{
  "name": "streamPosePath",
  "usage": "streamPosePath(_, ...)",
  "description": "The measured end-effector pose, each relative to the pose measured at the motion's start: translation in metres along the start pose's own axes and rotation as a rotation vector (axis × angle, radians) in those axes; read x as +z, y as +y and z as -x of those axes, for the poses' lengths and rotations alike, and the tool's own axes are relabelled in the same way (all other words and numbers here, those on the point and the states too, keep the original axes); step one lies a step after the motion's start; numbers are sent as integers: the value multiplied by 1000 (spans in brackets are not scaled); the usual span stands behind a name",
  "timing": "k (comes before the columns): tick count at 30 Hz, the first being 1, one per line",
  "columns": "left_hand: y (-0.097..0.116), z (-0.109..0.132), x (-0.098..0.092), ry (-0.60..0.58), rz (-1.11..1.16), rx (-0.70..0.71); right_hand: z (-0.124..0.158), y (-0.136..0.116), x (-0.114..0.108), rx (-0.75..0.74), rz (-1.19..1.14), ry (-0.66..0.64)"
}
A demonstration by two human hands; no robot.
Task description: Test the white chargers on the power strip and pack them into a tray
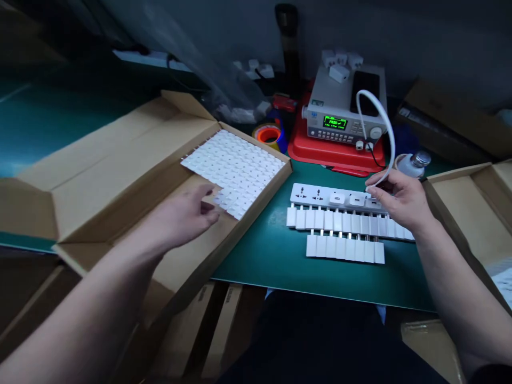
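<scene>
My left hand (188, 213) reaches into an open cardboard box (104, 176), its fingertips pinching a small white charger plug at the near edge of a dense sheet of white chargers (236, 165). My right hand (396, 200) pinches the end of a white cable (386, 133) just above a white power strip (332, 197). The cable loops up to a grey tester (340, 114) whose green screen reads PASS. Two rows of white chargers (344, 234) lie on the green mat (260, 250) in front of the strip.
The tester stands on a red tray (320, 152) with a black phone and loose chargers on top. An orange tape roll (267, 134) and a white bulb (412, 162) lie nearby. Another open cardboard box (468, 213) is at the right. Cartons stand under the table edge.
</scene>
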State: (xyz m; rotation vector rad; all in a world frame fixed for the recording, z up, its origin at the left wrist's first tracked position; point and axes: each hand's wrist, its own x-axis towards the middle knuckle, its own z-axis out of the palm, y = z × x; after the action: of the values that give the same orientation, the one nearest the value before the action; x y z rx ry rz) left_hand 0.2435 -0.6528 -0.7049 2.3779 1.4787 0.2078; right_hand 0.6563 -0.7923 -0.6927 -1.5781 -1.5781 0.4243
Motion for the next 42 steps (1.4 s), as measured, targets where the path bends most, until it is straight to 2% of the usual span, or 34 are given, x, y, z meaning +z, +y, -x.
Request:
streamPosePath(2,33,12,3,70,-65,-89,3,0,1,3,25,-73)
streamPosePath(3,50,17,9,79,-24,-72,3,-1,3,-12,48,-102)
streamPosePath(5,81,25,31,46,100,86,4,0,9,-78,111,-134)
streamPosePath(7,104,28,62,17,124,227,4,2,14,-168,188,-142)
streamPosePath(9,117,29,93,56,86,249,4,5,17,-242,258,-139)
streamPosePath(11,120,32,116,147,85,218,3,8,18,-266,301,-146)
streamPosePath(14,113,40,131,249,137,226,2,10,16,-245,306,-158)
streamPosePath(16,105,46,127,259,215,235,2,10,15,-226,309,-157)
streamPosePath(18,96,46,116,260,311,237,1,9,14,-214,333,-159)
streamPosePath(20,92,39,100,276,346,261,0,8,13,-202,378,-169)
streamPosePath(22,94,23,82,270,270,337,-1,7,12,-191,421,-182)
streamPosePath(24,103,1,66,201,126,437,-2,6,12,-179,438,-185)
streamPosePath(28,133,-47,44,-59,-141,606,-3,3,14,-169,433,-181)
streamPosePath(32,160,-79,38,-228,-185,712,-2,2,13,-178,429,-171)
streamPosePath(34,166,-85,39,-266,-179,732,0,3,7,-176,363,-106)
streamPosePath(38,153,-83,43,-209,-141,698,9,8,-12,-82,197,43)
streamPosePath(42,128,-73,43,-104,-120,596,18,15,-21,-117,275,-62)
